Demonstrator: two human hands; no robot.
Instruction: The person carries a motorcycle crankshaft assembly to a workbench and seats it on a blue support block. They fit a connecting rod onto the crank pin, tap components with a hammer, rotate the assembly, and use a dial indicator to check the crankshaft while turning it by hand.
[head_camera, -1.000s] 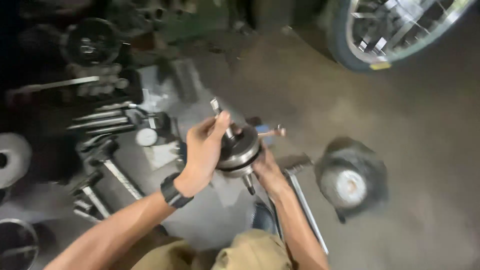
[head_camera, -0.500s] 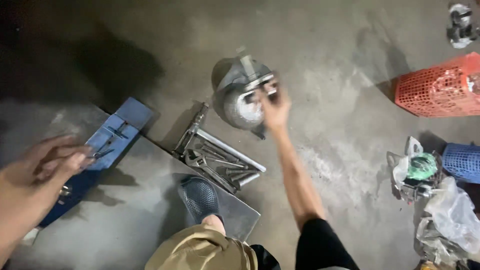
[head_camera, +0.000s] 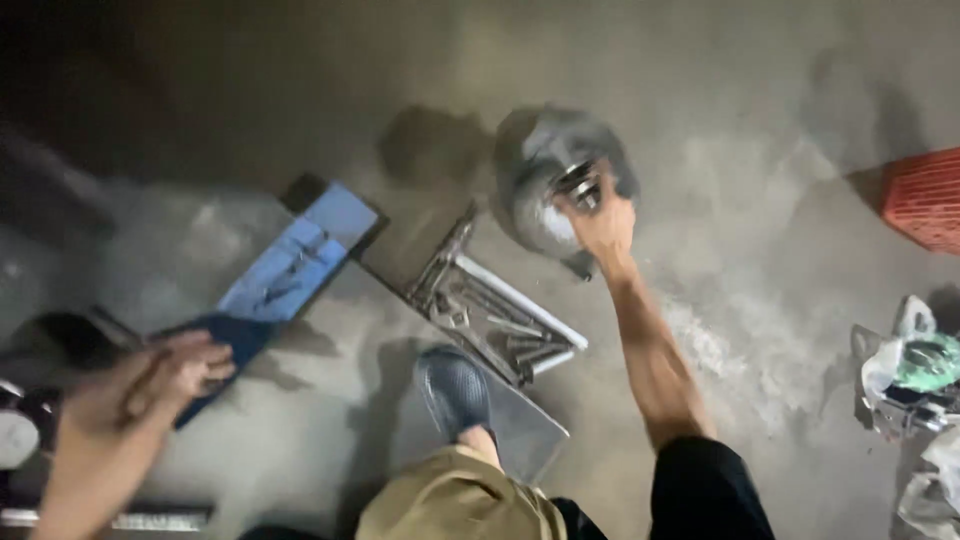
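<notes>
My right hand is stretched out over a round grey metal bowl on the concrete floor. It is shut on a short metal shaft part, which it holds just inside the bowl's rim. My left hand hovers at the lower left with loosely bent fingers. It holds nothing and is right beside the near end of a long blue tray. The picture is motion-blurred.
A shallow metal tray of loose tools lies between the blue tray and the bowl. My foot in a dark shoe rests on a metal sheet. A red basket and plastic bags sit at right. Dark metal parts lie at far left.
A second ago both hands held the shaft part together. My right hand has since carried it alone to the bowl and keeps it there. My left hand let go and moved beside the blue tray.
</notes>
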